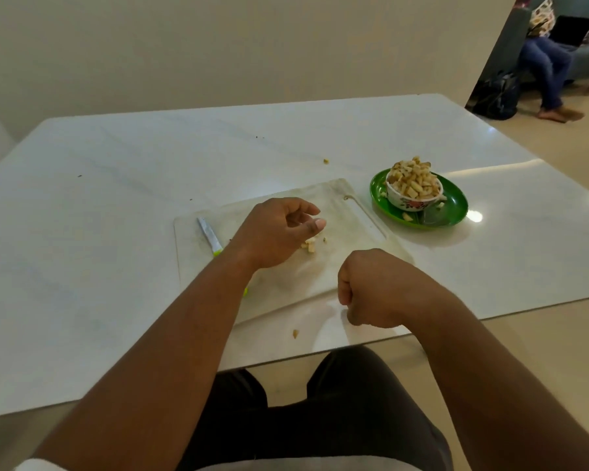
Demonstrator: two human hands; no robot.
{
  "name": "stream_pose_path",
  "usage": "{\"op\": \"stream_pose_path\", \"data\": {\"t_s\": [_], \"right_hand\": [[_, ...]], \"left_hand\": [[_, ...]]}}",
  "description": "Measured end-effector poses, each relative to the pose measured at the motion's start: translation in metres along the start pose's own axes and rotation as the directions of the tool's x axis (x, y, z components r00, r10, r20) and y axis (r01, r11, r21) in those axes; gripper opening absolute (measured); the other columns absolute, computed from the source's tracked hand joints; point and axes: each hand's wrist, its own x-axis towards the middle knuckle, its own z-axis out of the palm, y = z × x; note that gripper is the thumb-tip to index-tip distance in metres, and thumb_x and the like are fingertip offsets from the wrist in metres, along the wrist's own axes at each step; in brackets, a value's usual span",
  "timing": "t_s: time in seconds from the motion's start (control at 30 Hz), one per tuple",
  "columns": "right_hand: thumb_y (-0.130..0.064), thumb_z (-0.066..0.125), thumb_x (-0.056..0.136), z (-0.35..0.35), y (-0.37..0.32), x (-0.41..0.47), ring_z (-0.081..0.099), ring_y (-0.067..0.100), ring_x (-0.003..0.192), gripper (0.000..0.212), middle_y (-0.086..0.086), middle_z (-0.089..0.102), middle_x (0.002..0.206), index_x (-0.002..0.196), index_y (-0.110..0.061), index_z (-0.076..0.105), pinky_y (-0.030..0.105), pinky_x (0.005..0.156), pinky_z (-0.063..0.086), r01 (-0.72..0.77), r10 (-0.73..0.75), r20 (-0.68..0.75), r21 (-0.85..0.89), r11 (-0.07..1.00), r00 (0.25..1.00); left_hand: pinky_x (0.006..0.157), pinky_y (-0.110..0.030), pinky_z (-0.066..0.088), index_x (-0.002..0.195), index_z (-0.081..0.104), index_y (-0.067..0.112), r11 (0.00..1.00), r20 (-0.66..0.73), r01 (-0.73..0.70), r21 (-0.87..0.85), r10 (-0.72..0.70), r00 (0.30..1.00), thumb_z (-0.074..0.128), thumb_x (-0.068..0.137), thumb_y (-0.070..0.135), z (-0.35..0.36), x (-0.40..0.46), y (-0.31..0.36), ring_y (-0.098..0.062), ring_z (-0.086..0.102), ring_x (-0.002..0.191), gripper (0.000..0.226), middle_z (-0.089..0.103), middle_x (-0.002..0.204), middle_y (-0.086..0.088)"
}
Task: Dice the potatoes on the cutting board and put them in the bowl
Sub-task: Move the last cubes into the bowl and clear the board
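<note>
Gather last dice [309,245] off cutting board [354,219] with loosely curled, empty left hand [276,232]; keep clenched, empty right hand [374,287] clear; tip gently into heaped bowl [412,198].

green plate [456,202] on white table [116,198] | seated person [544,62] | dark bag [497,93]

Light: soft, even indoor brightness.
Glare: bright spots on the glossy table [475,216] — right of the frame.
Shadows: faint.
Edges: wide-angle bending.
Focus: slightly soft throughout.
</note>
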Motion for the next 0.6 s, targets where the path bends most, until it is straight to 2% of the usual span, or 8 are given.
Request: {"op": "stream_pose_path", "data": {"t_s": [0.17,0.3,0.37,0.43,0.53,0.6], "right_hand": [[-0.024,0.081,0.077,0.003,-0.011,-0.004,0.063,0.014,0.082,0.016,-0.003,0.067,0.090,0.091,-0.020,0.073,0.033,0.078,0.058,0.057,-0.057,-0.034,-0.008,0.998,0.998],[-0.016,0.077,0.077,0.006,-0.031,-0.005,0.063,0.006,0.073,0.012,-0.010,0.067,0.081,0.087,-0.023,0.075,0.022,0.070,0.055,0.162,-0.153,-0.076,0.137,0.977,0.985],[-0.011,0.072,0.080,0.012,-0.043,-0.005,0.062,0.006,0.076,0.016,-0.012,0.067,0.083,0.088,-0.024,0.076,0.022,0.073,0.055,0.212,-0.200,-0.093,0.138,0.967,0.975],[-0.011,0.068,0.083,0.020,-0.051,-0.003,0.062,0.009,0.083,0.016,-0.010,0.066,0.089,0.090,-0.024,0.074,0.028,0.079,0.057,0.244,-0.236,-0.101,0.073,0.967,0.966],[-0.019,0.067,0.087,0.027,-0.059,-0.006,0.060,0.016,0.086,0.008,-0.001,0.063,0.094,0.095,-0.018,0.069,0.036,0.079,0.057,0.266,-0.271,-0.104,-0.057,0.962,0.957],[-0.015,0.067,0.086,0.028,-0.064,-0.011,0.059,0.018,0.083,0.013,0.004,0.058,0.096,0.098,-0.017,0.065,0.034,0.078,0.056,0.251,-0.260,-0.093,-0.091,0.964,0.961]], "left_hand": [[0.090,-0.032,0.059,0.109,0.076,0.029,0.995,-0.122,0.000,-0.103,-0.012,0.992,0.076,0.090,0.045,-0.010,-0.022,0.003,-0.003,0.071,0.092,0.025,0.077,0.096,0.006],[0.094,-0.046,0.059,0.106,0.076,0.031,0.989,-0.159,0.014,-0.150,-0.038,0.987,0.075,0.083,0.056,-0.019,-0.032,0.002,-0.018,0.073,0.096,0.034,0.077,0.098,-0.001],[0.095,-0.047,0.059,0.105,0.076,0.031,0.985,-0.169,0.024,-0.168,-0.052,0.984,0.074,0.082,0.057,-0.024,-0.035,0.000,-0.019,0.073,0.097,0.035,0.076,0.099,-0.003],[0.095,-0.046,0.058,0.105,0.076,0.031,0.984,-0.174,0.041,-0.176,-0.072,0.982,0.075,0.086,0.052,-0.027,-0.036,-0.002,-0.019,0.073,0.098,0.029,0.076,0.100,-0.005],[0.096,-0.045,0.058,0.105,0.077,0.030,0.980,-0.184,0.064,-0.187,-0.099,0.978,0.075,0.089,0.049,-0.029,-0.037,-0.008,-0.019,0.072,0.098,0.025,0.076,0.100,-0.004],[0.095,-0.042,0.058,0.105,0.077,0.028,0.977,-0.185,0.075,-0.200,-0.112,0.976,0.075,0.091,0.045,-0.029,-0.036,-0.010,-0.019,0.072,0.098,0.022,0.076,0.099,-0.003]]}}
